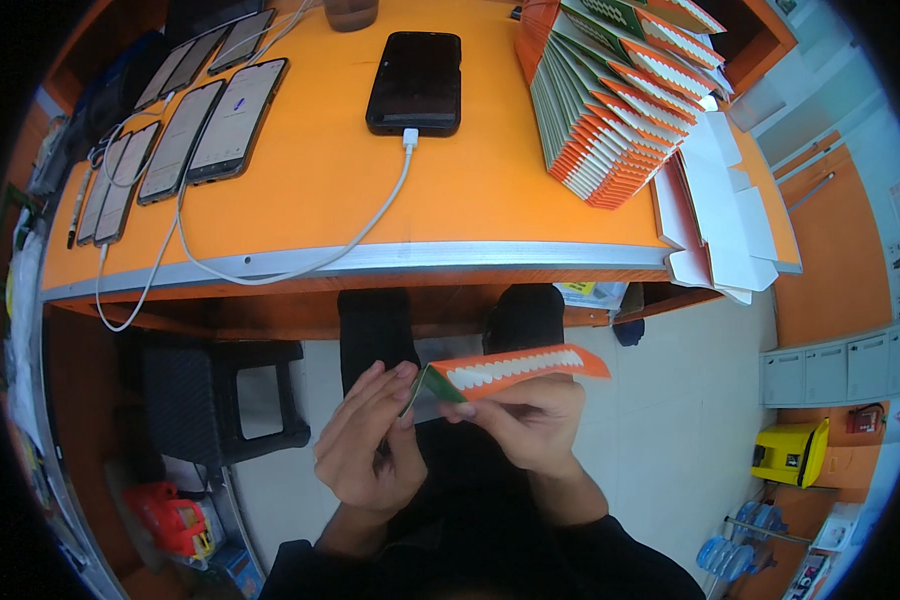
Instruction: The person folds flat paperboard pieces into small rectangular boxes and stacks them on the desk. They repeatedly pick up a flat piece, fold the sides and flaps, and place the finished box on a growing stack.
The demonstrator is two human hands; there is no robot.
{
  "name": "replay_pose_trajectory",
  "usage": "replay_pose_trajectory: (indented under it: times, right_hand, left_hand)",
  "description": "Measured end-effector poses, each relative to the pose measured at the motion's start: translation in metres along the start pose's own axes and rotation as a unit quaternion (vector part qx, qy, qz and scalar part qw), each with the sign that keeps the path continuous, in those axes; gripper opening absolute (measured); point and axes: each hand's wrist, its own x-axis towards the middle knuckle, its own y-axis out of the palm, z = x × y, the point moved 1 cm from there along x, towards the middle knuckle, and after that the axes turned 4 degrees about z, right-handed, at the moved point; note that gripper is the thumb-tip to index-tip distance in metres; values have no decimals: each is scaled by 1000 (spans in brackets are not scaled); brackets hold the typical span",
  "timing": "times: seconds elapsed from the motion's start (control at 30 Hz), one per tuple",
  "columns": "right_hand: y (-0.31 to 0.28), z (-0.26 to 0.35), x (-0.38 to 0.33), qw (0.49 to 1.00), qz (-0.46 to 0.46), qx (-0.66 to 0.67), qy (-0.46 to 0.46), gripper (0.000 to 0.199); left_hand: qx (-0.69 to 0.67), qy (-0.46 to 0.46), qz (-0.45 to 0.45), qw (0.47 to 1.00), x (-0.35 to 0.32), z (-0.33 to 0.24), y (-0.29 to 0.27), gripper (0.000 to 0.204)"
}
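A folded paper piece point(515, 368), orange with a white tooth-like band and a green end flap, is held above my lap, in front of the table edge. The thumb and fingers of my left hand point(370, 445) are closed on its green end. From below, my right hand point(532, 425) grips its middle, with the thumb near the green fold. Part of the piece is hidden behind my fingers. On the table's right side stands a fanned stack of similar folded pieces point(610, 110) in orange, green and white.
The orange table point(320, 190) has a metal front edge. On it lie a black phone point(415, 85) on a white cable point(370, 225), and several lit phones point(238, 120) at left. White cartons point(720, 200) overhang the right corner. A black stool point(220, 400) stands at lower left.
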Motion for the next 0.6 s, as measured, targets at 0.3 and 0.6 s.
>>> replay_pose_trajectory:
  times: [0.3,0.6]
  right_hand:
    - [-4,-4,7,995,-16,-86,-56,12]
    - [-4,-8,6,996,-18,-84,-30,11]
  left_hand:
    - [47,41,37,997,13,-9,1,9]
    - [32,3,16,999,8,-9,3,12]
